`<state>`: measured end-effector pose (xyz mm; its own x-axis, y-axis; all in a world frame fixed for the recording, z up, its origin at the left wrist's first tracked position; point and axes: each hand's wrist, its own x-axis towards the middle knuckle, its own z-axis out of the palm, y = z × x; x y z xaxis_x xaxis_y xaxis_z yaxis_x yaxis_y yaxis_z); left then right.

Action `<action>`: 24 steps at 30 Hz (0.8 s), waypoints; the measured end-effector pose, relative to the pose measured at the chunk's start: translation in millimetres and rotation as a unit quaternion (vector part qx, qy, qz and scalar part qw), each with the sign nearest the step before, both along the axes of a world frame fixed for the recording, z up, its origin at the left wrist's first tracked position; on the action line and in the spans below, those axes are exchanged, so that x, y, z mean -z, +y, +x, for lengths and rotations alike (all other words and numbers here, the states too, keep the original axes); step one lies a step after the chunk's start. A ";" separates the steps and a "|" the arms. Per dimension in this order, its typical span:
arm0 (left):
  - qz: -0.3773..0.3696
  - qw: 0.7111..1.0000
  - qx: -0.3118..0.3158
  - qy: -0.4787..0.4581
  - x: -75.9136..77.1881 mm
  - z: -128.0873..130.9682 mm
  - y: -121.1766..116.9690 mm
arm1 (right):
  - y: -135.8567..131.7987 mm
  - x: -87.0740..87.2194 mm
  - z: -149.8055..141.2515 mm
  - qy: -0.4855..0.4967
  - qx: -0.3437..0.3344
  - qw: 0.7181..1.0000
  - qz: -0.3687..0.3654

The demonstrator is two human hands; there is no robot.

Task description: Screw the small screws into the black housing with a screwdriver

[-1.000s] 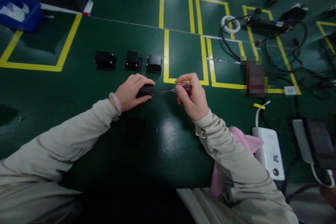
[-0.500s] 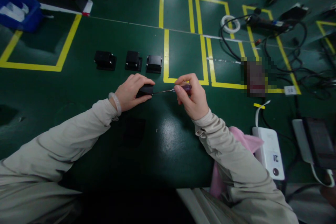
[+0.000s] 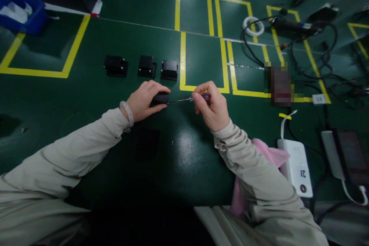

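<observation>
My left hand (image 3: pixel 143 101) is closed around a small black block (image 3: pixel 159 99), gripping it between thumb and fingers on the green table. In my right hand (image 3: pixel 212 105) is a screwdriver (image 3: pixel 205 96) with a dark purple handle, pinched by thumb and fingers. Its thin metal shaft runs left, and the tip meets the block's right end near the lower corner; the exact contact is too small to make out. A tiny screw (image 3: pixel 172 143) lies on the table below the hands. Beyond my left hand stand three black blocks (image 3: pixel 114 65) with shiny screws at their sides.
Yellow tape (image 3: pixel 182 61) marks rectangles on the table. A blue bin (image 3: pixel 37 17) stands far left. To the right are a white tape roll (image 3: pixel 261 27), black cables, a white power bank (image 3: pixel 295 165), a phone (image 3: pixel 350 153) and a pink cloth (image 3: pixel 268 153) beside my right forearm.
The screwdriver handle looks slightly turned in my right hand's fingers. My left hand and the block stay where they were.
</observation>
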<state>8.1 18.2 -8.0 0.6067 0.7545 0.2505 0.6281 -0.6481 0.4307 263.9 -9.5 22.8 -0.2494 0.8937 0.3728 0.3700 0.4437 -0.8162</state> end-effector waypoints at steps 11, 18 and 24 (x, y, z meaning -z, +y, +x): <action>0.008 1.000 0.007 -0.010 0.7 0.7 -0.1 | 0.0 2.5 -0.8 0.007 -0.016 1.000 0.016; 0.012 1.000 0.008 -0.010 1.4 0.1 0.3 | -0.3 2.1 -1.1 0.006 -0.010 1.000 0.019; 0.004 1.000 0.004 -0.014 0.6 0.4 -0.5 | -0.1 0.8 -0.9 -0.001 -0.011 1.000 0.015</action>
